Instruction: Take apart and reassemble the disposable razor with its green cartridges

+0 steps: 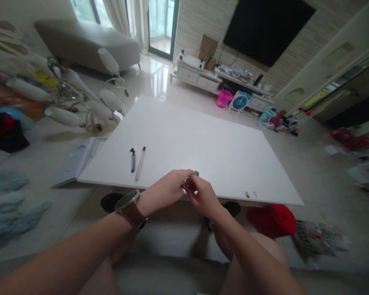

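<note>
My left hand [171, 185], with a brown-strapped watch [131, 208] on its wrist, meets my right hand [205, 196] over the near edge of the white table [197, 139]. The fingers of both are pinched together around a small object. Only a small dark green piece [197, 173] shows past the fingertips, so its kind is hidden. Left of my hands, a short black and grey tool [133, 160] and a long pale stick with a dark tip [140, 164] lie on the table. Two tiny pieces, one brownish [247, 194] and one pale [254, 194], lie near the right front edge.
A red stool-like object [273, 221] and a clear printed plastic bag [321, 237] stand on the floor at the right. A lamp with several white shades [63, 116] is beyond the table's left side. Across the room are a pink basket [224, 98] and a low white cabinet [199, 78].
</note>
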A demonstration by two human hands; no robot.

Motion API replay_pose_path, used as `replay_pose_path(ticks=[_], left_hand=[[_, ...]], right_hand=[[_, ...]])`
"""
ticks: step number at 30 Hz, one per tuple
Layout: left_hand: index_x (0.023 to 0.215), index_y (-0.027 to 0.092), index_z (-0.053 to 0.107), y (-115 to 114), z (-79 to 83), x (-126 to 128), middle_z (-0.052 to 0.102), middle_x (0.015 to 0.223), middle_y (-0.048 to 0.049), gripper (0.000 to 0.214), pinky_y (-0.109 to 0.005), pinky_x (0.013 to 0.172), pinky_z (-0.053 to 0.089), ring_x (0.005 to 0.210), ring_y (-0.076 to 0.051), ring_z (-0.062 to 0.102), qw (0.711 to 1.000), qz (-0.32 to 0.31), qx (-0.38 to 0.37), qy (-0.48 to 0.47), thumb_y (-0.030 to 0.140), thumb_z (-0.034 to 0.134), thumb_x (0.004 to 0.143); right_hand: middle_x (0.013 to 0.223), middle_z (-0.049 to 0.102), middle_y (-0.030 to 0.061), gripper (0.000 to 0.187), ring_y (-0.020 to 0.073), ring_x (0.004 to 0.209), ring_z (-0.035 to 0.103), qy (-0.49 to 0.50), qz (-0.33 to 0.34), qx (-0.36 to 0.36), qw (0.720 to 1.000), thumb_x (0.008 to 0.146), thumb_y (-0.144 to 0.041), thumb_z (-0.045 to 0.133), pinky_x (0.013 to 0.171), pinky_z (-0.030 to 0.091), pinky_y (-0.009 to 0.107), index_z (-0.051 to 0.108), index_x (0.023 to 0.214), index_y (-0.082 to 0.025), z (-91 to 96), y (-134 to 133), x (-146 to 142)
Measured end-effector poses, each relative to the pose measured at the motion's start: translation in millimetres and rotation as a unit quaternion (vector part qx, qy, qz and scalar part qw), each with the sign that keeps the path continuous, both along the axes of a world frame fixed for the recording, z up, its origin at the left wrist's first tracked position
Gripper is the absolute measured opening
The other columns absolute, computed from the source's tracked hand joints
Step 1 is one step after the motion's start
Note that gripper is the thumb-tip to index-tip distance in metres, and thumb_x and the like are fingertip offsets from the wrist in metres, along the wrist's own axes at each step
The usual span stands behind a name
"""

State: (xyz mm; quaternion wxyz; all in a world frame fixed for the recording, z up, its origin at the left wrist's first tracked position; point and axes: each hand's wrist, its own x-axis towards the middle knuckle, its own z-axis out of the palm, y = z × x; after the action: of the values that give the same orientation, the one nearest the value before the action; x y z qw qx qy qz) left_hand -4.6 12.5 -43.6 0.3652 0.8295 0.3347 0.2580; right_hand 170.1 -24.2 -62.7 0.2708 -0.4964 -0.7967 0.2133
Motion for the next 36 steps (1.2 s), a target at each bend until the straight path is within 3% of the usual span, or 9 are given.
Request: replay_pose_path(ticks=[8,15,29,33,36], left_hand=[[0.117,0.015,0.062,-0.2,6.0,1.6,0.071,0.115,-0.01,0.051,-0.036,0.096,0.05,0.106,-0.021,0.065,1.0,0.003,-0.007,0.028,-0.005,0.048,0.072],[0.126,0.015,0.06,0.3,1.0,0.2,0.068,0.124,-0.0115,0.057,-0.038,0.101,0.049,0.113,-0.023,0.063,0.999,0.008,-0.003,0.033,-0.003,0.05,0.073],[0.122,0.015,0.062,-2.8,-0.9,1.4,0.068,0.124,-0.0127,0.05,-0.04,0.104,0.048,0.118,-0.024,0.062,0.999,0.048,0.0,0.015,-0.001,0.05,0.076],[0.125,0.012,0.061,2.1,-2.5,1.5,0.069,0.123,-0.0143,0.055,-0.036,0.099,0.05,0.113,-0.024,0.065,0.995,0.092,-0.038,0.005,-0.003,0.05,0.074],[0.126,0.01,0.061,8.4,-3.3,0.7,0.07,0.119,-0.0138,0.056,-0.029,0.086,0.055,0.096,-0.02,0.07,0.988,0.12,-0.101,-0.012,-0.003,0.052,0.073]], right_hand=[[0.079,0.06,0.0033,0.012,0.0175,0.068,0.051,-0.006,0.001,0.001,1.0,0.088,-0.011,0.049,0.063,0.038,0.028,0.047,0.084,-0.022,-1.8,0.7,-1.8],[0.079,0.059,0.0036,0.011,0.0184,0.069,0.052,-0.004,0.004,0.007,1.0,0.089,-0.012,0.049,0.064,0.039,0.028,0.047,0.086,-0.022,-3.1,-0.5,-1.4],[0.076,0.06,0.0016,0.008,0.0167,0.066,0.053,0.038,0.0,-0.003,0.999,0.094,-0.02,0.051,0.062,0.04,0.028,0.056,0.088,-0.022,-5.4,-2.5,-0.5],[0.069,0.061,-0.0002,0.011,0.0142,0.058,0.053,0.138,-0.052,-0.048,0.988,0.095,-0.03,0.056,0.054,0.041,0.026,0.058,0.088,-0.022,-0.6,0.4,0.6],[0.07,0.065,-0.0008,0.019,0.0114,0.047,0.053,0.284,-0.118,-0.12,0.944,0.091,-0.039,0.064,0.044,0.039,0.024,0.056,0.09,-0.022,-2.3,12.2,9.2]])
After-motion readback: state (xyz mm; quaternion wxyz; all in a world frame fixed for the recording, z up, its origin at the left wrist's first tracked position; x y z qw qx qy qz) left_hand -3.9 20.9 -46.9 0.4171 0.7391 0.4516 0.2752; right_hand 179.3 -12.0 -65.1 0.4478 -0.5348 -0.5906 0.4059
